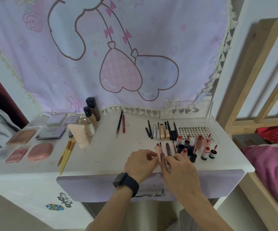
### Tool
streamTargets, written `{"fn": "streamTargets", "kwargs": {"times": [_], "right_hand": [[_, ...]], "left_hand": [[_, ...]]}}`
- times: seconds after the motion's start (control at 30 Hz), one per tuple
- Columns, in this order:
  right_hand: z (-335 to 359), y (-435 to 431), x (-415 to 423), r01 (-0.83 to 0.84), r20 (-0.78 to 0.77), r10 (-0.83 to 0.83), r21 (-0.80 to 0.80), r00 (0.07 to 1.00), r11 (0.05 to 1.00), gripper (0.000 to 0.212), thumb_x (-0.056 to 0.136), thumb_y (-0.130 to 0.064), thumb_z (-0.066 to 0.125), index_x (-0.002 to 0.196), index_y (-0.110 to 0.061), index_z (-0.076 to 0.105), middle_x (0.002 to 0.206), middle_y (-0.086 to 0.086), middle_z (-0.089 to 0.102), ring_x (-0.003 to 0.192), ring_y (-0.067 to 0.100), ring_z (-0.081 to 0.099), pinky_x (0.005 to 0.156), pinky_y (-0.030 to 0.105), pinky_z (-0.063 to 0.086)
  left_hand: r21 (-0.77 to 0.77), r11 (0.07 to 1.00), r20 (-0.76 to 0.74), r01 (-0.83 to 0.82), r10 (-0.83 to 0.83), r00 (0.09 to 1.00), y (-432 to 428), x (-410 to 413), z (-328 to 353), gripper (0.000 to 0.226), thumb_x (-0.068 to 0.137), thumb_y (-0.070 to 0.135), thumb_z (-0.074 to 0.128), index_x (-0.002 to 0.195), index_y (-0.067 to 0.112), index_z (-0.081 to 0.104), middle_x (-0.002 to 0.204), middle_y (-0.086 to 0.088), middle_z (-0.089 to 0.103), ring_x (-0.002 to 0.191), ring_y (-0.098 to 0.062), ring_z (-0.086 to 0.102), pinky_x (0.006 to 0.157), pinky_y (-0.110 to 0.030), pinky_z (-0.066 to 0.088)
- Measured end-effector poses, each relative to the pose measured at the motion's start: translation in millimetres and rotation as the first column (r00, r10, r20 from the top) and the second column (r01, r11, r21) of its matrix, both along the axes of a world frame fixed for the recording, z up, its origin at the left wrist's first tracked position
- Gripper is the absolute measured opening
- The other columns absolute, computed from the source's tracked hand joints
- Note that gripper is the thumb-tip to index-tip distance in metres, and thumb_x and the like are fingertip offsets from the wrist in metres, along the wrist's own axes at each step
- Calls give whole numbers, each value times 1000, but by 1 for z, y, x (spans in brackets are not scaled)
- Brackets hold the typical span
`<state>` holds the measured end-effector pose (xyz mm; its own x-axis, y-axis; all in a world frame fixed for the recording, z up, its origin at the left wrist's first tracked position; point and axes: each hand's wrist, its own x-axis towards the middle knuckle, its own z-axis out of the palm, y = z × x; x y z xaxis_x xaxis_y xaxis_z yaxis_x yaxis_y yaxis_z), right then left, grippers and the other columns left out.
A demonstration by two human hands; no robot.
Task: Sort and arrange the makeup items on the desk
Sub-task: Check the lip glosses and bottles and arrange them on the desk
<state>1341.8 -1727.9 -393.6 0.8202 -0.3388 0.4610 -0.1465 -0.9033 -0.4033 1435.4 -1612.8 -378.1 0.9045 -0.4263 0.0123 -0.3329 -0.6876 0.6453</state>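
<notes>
Near the front edge of the white desk (105, 152), my left hand (139, 164) pinches a pale pink lip tube (158, 151) lying among a few lip pencils (168, 149). My right hand (179, 170) touches the lower end of a dark pink pencil (162, 152) beside it; its fingertips are partly hidden. To the right stand several small lip-tint bottles (200, 147). Behind them lies a row of mascaras and liners (161, 130) and a lash tray (195, 130).
Compacts and palettes (40, 147) fill the left side, with yellow-handled brushes (66, 152), a peach tube (80, 135) and foundation bottles (91, 112). Two pencils (120, 124) lie mid-desk. A clear acrylic box (186, 110) stands at the back right. A wooden bed frame (251, 80) borders the right.
</notes>
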Motion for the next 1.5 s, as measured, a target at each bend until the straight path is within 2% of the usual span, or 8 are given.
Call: {"fn": "streamTargets", "kwargs": {"times": [0.17, 0.67, 0.8, 0.93, 1.03, 1.17, 1.33, 1.5], "right_hand": [[1, -2, 0, 5, 15, -5, -3, 1000, 1000, 12, 82, -23, 83, 89, -14, 78, 79, 0, 68, 72, 14, 60, 66, 23, 50], [4, -1, -3, -13, 29, 15, -46, 999, 999, 16, 80, -25, 84, 89, -13, 78, 78, 0, 68, 71, 16, 61, 63, 26, 53], [8, 2, -5, -35, 15, 35, -43, 999, 998, 19, 78, -23, 85, 93, -14, 78, 83, 0, 69, 73, 17, 63, 64, 25, 53], [15, 8, 1, -134, 3, 134, -79, 991, 988, 26, 80, -23, 83, 104, -17, 77, 95, -3, 72, 85, 18, 65, 75, 29, 55], [23, 14, 19, -214, -73, 208, -97, 975, 972, 27, 92, -29, 71, 118, -22, 73, 115, -6, 71, 110, 19, 62, 94, 32, 51], [28, 21, 61, -280, -211, 265, -44, 941, 959, 37, 101, -40, 49, 136, -30, 60, 136, -13, 59, 133, 13, 43, 110, 29, 37], [34, 33, 128, -282, -389, 246, -36, 888, 959, 43, 102, -43, 43, 141, -28, 52, 141, -4, 56, 133, 22, 43, 105, 37, 41], [29, 45, 184, -223, -464, 176, -47, 868, 974, 44, 102, -43, 41, 138, -20, 53, 133, 5, 57, 122, 27, 52, 86, 37, 46]], "left_hand": [[5, 1000, -6, 12, -12, 1000, -1, 1, -1, 25, 94, 42, 59, 112, 34, 73, 109, 15, 73, 94, -2, 65, 78, -17, 49], [-21, 999, 7, 36, -35, 999, 5, 5, -1, 27, 94, 40, 61, 114, 28, 73, 108, 10, 73, 86, 2, 57, 68, -4, 36], [-20, 1000, 65, -23, 24, 998, 25, 12, 3, 24, 94, 40, 57, 112, 34, 72, 98, 18, 69, 88, 1, 59, 79, -18, 49], [114, 976, 252, -186, 152, 956, 61, 30, -2, 32, 97, 39, 51, 127, 34, 63, 123, 9, 62, 119, -14, 49, 95, -31, 46], [185, 938, 359, -292, 212, 909, 85, 45, -8, 41, 98, 41, 48, 138, 32, 55, 143, 4, 51, 137, -18, 37, 108, -35, 35], [316, 903, 271, -290, 207, 940, 105, 58, -25, 54, 100, 51, 31, 152, 34, 32, 164, 0, 23, 152, -20, 14, 124, -43, 12], [318, 905, 237, -284, 214, 948, 106, 62, -34, 60, 98, 58, 19, 155, 37, 22, 166, 3, 13, 153, -19, 6, 124, -45, 2], [279, 913, 250, -298, 231, 940, 108, 62, -37, 61, 98, 58, 22, 155, 37, 24, 166, 4, 14, 153, -18, 7, 124, -44, 2]]}}
